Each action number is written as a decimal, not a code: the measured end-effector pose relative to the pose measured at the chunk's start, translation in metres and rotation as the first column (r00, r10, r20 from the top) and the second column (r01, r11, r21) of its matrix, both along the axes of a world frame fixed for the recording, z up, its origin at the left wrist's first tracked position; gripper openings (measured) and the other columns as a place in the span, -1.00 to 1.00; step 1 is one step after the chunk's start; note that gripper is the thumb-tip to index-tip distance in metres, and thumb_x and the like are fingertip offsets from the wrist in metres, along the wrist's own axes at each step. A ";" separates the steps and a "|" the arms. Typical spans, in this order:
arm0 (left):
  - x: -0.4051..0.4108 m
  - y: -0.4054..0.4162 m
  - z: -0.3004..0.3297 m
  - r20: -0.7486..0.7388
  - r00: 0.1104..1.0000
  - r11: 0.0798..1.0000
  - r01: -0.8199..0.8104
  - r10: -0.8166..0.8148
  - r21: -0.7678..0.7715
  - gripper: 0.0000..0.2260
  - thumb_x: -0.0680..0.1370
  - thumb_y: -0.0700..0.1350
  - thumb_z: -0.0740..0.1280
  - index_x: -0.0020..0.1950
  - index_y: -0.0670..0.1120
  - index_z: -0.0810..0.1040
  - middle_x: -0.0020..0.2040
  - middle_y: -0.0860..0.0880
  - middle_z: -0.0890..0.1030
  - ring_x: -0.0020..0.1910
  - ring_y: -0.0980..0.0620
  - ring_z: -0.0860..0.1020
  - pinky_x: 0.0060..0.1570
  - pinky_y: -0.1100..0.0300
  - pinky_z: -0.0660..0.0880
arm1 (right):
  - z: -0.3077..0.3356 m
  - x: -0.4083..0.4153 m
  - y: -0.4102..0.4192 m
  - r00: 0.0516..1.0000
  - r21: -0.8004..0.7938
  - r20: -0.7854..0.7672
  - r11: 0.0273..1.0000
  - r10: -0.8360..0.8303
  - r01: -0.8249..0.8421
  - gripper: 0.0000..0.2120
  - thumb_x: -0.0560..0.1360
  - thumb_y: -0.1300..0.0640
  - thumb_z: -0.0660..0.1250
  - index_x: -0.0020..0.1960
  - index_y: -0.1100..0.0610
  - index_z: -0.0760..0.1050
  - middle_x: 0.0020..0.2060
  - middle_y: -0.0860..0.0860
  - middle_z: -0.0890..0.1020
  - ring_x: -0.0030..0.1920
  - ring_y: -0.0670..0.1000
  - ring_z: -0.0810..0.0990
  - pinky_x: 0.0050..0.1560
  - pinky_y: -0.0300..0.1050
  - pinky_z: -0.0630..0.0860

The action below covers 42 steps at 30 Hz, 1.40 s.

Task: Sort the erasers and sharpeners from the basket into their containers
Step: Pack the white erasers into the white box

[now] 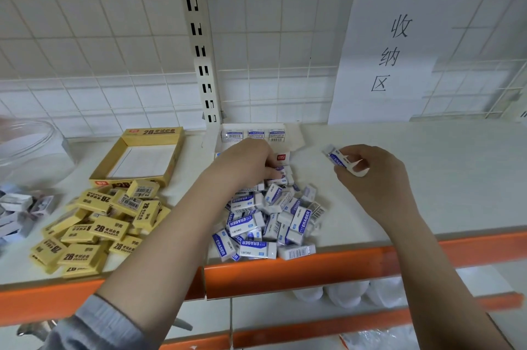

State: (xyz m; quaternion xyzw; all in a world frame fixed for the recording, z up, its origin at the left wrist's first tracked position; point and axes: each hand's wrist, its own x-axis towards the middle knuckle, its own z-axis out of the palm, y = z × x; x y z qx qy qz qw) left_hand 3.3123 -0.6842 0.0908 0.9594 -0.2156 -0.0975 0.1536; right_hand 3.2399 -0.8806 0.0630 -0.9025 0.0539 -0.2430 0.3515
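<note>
Crowding yellow erasers [94,224] beside yellow box [142,155].

Paper sign [390,56] (three handwritten characters) leans on wire grid [285,36] above the right hand. Slotted upright [199,44] above the left.

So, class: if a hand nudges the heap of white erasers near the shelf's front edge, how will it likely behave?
The white eraser heap is loose, so it would probably scatter. Pieces by the orange shelf edge could drop off. Flat-sided blocks should slide, not roll.
</note>
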 end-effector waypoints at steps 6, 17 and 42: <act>0.001 0.001 0.002 -0.038 0.998 0.995 -0.045 0.042 -0.087 -0.72 0.48 -0.07 0.42 0.19 -0.05 0.61 0.16 0.03 0.61 0.10 0.07 0.55 0.07 0.27 0.40 | -0.001 0.003 0.002 1.000 0.033 0.001 0.999 0.018 -0.018 -0.82 0.42 0.22 0.41 0.00 0.04 0.60 -0.17 -0.05 0.59 -0.24 -0.16 0.49 -0.24 -0.55 0.30; 0.003 0.002 0.001 -0.033 0.999 0.997 -0.032 0.030 -0.065 -0.74 0.53 -0.07 0.37 0.21 -0.04 0.60 0.18 0.05 0.61 0.13 0.07 0.52 0.02 0.33 0.33 | 0.005 0.008 0.005 0.999 0.004 0.053 1.000 -0.002 0.002 -0.80 0.43 0.22 0.42 0.06 0.10 0.61 -0.17 -0.10 0.56 -0.25 -0.20 0.47 -0.24 -0.58 0.29; -0.025 0.063 -0.005 0.133 0.876 0.798 -0.347 0.463 -0.493 -0.83 0.49 -0.06 0.42 0.06 -0.03 0.65 -0.19 0.12 0.57 -0.24 0.20 0.43 -0.34 0.51 0.29 | 0.015 0.131 0.055 0.924 -0.409 -0.270 0.836 0.272 -0.366 -0.74 0.48 0.17 0.39 0.17 0.11 0.58 0.07 0.03 0.55 0.13 0.02 0.50 0.10 -0.13 0.41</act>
